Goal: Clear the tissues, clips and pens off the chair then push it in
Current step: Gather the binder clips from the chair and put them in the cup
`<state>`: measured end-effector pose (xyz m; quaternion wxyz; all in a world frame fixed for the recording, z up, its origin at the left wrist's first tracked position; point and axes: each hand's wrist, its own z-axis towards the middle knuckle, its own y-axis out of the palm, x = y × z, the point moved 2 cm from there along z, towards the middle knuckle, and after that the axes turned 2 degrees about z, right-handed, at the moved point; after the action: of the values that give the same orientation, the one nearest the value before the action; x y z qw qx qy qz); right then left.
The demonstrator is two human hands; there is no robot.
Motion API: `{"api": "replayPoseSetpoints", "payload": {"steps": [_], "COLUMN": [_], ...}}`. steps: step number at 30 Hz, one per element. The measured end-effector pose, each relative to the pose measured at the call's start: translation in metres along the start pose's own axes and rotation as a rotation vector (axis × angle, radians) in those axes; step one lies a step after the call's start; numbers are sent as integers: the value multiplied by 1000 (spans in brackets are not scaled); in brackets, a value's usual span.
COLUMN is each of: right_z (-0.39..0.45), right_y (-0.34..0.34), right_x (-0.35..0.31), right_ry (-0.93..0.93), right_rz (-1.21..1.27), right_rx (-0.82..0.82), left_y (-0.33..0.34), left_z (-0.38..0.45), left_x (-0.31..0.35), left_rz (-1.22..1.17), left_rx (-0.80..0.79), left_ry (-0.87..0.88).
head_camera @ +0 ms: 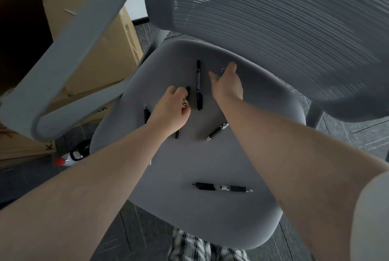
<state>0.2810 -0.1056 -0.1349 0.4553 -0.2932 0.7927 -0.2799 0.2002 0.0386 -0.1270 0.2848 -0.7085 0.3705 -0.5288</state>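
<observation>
I see a grey chair (210, 166) from above, mesh backrest (273, 29) at top right, armrest (69, 60) at left.

Left hand (170, 111) is low over the middle of the seat, fingers (179, 92) curled together around something small, gold and shiny, plus a black clip (188, 90) at the fingertips. Looks like a pinch, but I can't tell exactly what the gold bit is.

Right hand (228, 86) is further back on the seat, near the backrest. Thumb and forefinger are closing on a thin wire clip (222, 70). The other fingers are hidden behind the hand, so I can't tell how they sit.

Pens on the seat:
- black marker (198, 85) lying lengthwise between the two hands, just beside the left fingertips
- pen (146, 114) left of the left wrist, partly covered
- pen tip (177, 134) poking out under the left wrist
- grey-black pen (216, 132) tilted, under the right forearm
- black click pen (222, 187) lying crosswise near the front edge, well apart from the rest

Another small wire clip (150, 162) shows at the edge of the left forearm, mostly hidden.

Cardboard boxes (88, 35) stand left of the chair, touching or just behind the armrest. A bottle with a red cap (63, 161) lies on the floor (362, 132) below them.
</observation>
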Motion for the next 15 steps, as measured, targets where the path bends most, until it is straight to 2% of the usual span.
{"api": "replayPoseSetpoints", "payload": {"steps": [10, 15], "right_z": [0, -23], "right_y": [10, 1], "right_x": [3, 6], "right_ry": [79, 21], "right_rz": [-29, -60], "right_rx": [-20, -41], "left_y": [-3, -7], "left_z": [-7, -20], "left_x": [-21, -25], "left_rz": [57, 66], "left_rx": [25, -20], "left_ry": [-56, -117]}}
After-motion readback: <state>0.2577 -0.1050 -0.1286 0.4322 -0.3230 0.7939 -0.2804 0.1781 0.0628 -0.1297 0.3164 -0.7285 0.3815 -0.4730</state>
